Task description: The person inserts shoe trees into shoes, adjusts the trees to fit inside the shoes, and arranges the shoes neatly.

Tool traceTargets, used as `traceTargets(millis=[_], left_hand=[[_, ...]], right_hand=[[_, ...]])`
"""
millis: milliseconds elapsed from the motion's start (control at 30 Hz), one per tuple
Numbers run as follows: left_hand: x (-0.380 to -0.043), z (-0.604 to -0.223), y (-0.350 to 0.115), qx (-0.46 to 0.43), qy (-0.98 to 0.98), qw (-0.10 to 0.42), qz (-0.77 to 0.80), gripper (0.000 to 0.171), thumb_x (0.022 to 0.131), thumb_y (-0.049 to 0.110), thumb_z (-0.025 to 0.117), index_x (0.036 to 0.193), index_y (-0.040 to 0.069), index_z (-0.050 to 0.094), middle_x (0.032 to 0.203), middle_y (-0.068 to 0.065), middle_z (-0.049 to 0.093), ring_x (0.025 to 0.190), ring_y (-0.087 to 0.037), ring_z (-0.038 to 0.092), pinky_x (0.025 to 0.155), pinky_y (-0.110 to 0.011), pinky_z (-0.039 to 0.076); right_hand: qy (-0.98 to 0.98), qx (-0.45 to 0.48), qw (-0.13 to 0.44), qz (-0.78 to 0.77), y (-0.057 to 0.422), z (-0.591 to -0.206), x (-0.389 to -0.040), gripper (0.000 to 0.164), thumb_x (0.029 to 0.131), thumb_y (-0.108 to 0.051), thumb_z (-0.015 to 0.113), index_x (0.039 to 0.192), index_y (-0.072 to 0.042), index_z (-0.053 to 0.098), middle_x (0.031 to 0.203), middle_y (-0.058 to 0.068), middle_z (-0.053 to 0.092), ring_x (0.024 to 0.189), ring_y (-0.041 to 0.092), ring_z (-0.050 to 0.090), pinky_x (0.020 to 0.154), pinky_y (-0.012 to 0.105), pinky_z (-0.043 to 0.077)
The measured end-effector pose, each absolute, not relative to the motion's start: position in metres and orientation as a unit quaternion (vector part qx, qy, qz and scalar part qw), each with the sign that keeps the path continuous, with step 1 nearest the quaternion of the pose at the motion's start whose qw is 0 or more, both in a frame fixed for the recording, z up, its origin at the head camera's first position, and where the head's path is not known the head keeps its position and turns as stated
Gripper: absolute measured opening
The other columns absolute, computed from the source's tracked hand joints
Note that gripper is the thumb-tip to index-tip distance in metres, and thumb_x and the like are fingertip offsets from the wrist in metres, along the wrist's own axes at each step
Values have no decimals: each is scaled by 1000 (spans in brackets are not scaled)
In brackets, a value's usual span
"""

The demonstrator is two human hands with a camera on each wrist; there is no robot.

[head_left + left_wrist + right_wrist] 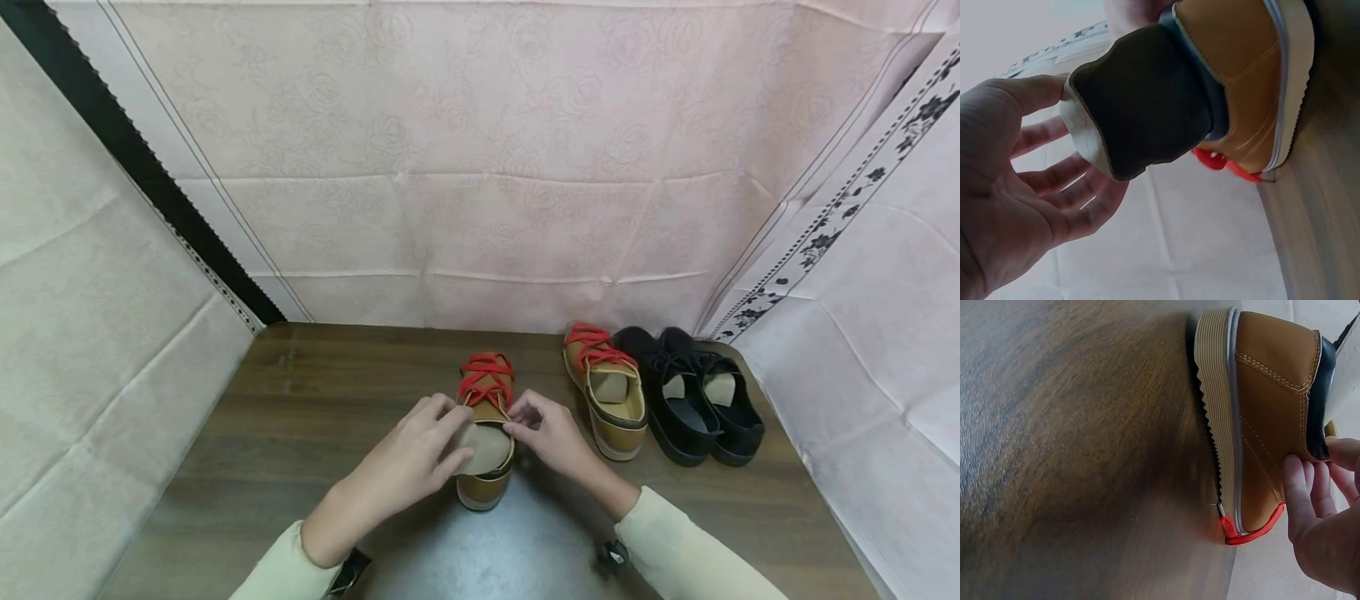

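A tan shoe (481, 492) with red laces (487, 377) stands on the brown tabletop, toe pointing away from me. Out of its opening sticks an insole (489, 448), beige on top and dark underneath in the left wrist view. My left hand (416, 454) pinches the raised end of that insole between thumb and fingers, left of the shoe. On the opposite side, my right hand (551, 433) grips the shoe's padded collar (1319, 403) between thumb and fingertips. How far the insole reaches inside the shoe is hidden.
To the right stands a matching tan shoe (619, 435) with red laces. Beside it is a pair of black shoes (682, 433), with beige pieces inside. A pale patterned cloth (480, 167) hangs behind the wooden surface (322, 417) and along both sides.
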State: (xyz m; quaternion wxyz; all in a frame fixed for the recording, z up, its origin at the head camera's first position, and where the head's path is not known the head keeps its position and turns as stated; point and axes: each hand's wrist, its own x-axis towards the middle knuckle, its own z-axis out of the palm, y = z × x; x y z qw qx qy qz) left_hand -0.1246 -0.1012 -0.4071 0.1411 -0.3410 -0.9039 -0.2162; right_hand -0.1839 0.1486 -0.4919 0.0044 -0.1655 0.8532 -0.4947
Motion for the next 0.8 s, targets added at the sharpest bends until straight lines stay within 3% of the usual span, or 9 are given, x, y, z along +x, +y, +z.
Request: traceTargets(millis=[367, 633, 800], left_hand=[[-131, -410, -94, -341, -906, 121, -221, 42, 91, 30, 81, 124, 9, 66, 111, -5, 63, 97, -17, 59, 77, -32, 55], [-142, -400, -105, -355, -893, -5, -278, 41, 96, 27, 75, 134, 14, 67, 120, 3, 63, 102, -10, 58, 85, -29, 56], [-148, -406, -102, -368, -883, -22, -290, 34, 94, 22, 77, 126, 14, 70, 114, 5, 62, 96, -10, 57, 82, -26, 54]], right_hand=[[856, -169, 10, -488, 150, -492, -184, 13, 92, -14, 79, 96, -20, 68, 91, -4, 72, 83, 12, 68, 74, 26, 56], [860, -158, 13, -484, 149, -491, -183, 15, 91, -13, 80, 95, -20, 68, 89, -4, 72, 82, 11, 67, 73, 25, 56], [860, -160, 13, -484, 148, -490, -183, 14, 91, -13, 80, 96, -19, 68, 89, -4, 72, 82, 10, 67, 73, 25, 56]])
